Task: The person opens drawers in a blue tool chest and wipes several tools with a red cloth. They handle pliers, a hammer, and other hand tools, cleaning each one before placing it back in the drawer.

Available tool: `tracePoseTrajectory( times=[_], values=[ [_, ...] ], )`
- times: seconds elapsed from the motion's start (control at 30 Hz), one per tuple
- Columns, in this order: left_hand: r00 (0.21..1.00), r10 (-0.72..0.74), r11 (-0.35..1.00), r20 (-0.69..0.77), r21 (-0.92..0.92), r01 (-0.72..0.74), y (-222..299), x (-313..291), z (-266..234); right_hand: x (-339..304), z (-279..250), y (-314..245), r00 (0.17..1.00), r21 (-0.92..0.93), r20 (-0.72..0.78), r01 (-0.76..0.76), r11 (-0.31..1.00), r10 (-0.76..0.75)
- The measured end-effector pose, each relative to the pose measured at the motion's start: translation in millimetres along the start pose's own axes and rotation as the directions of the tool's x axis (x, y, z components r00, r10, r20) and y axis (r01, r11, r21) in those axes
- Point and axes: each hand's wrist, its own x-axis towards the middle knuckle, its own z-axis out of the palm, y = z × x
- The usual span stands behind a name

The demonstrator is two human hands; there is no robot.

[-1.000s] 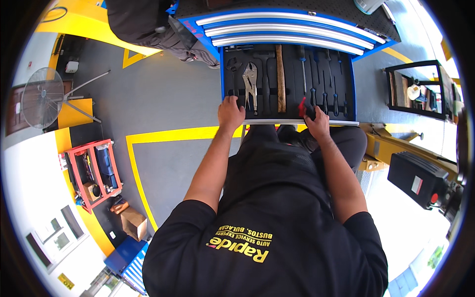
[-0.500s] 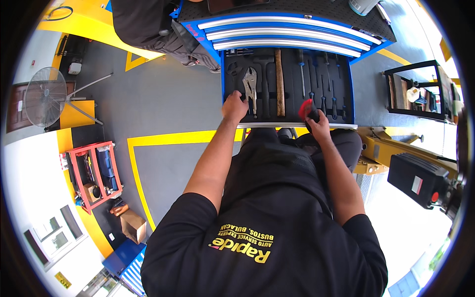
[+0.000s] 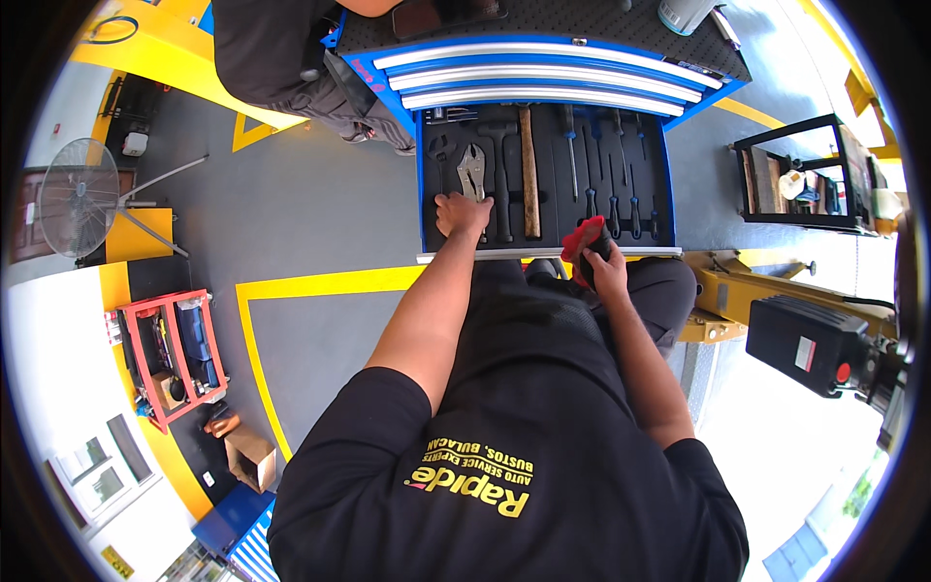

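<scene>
A pair of silver locking pliers [image 3: 472, 167] lies in a dark foam insert inside the pulled-out drawer [image 3: 545, 254]. My left hand [image 3: 463, 215] is closed over the lower handles, hiding part of them. Beside the pliers is an adjustable wrench [image 3: 440, 148]; on their other side lie a black-handled hammer [image 3: 502, 184] and a hammer with a wooden handle [image 3: 529, 175]. Several screwdrivers [image 3: 614, 209] fill the drawer's right half. Above the drawer's front edge, my right hand [image 3: 609, 272] grips a bunched red and black cloth-like item [image 3: 583, 236], its exact kind unclear.
The blue tool chest [image 3: 543, 73] has more drawers above the open one. A container [image 3: 685, 14] stands on its top. Another person [image 3: 281, 58] is at the chest's left. A black-framed rack [image 3: 795, 179] and a yellow machine part [image 3: 722, 291] stand to the right.
My left hand has shifted from beside the pliers onto their handles. My right hand has brought the red and black item slightly left and lower, toward the drawer's front edge.
</scene>
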Motion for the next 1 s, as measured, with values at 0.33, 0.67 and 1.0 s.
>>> tracePoseTrajectory(
  times=[0.33,0.67,1.0],
  values=[
    [0.963,0.268,0.962,0.035,0.042,-0.269,2.1,9.3,-8.9,-8.8,-5.4,-9.6,0.998,-0.074,-0.016,0.063,0.995,-0.064],
    [0.842,0.431,0.879,0.323,-0.359,-0.312,-49.6,34.9,-33.8,-0.9,-2.0,-6.7,0.999,-0.115,0.048,0.016,0.993,-0.011],
    [0.789,0.614,0.718,-0.014,-0.404,-0.567,-92.7,-26.8,-33.4,-4.8,-0.5,-12.1,0.996,-0.185,0.078,-0.033,0.982,0.048]
  ],
)
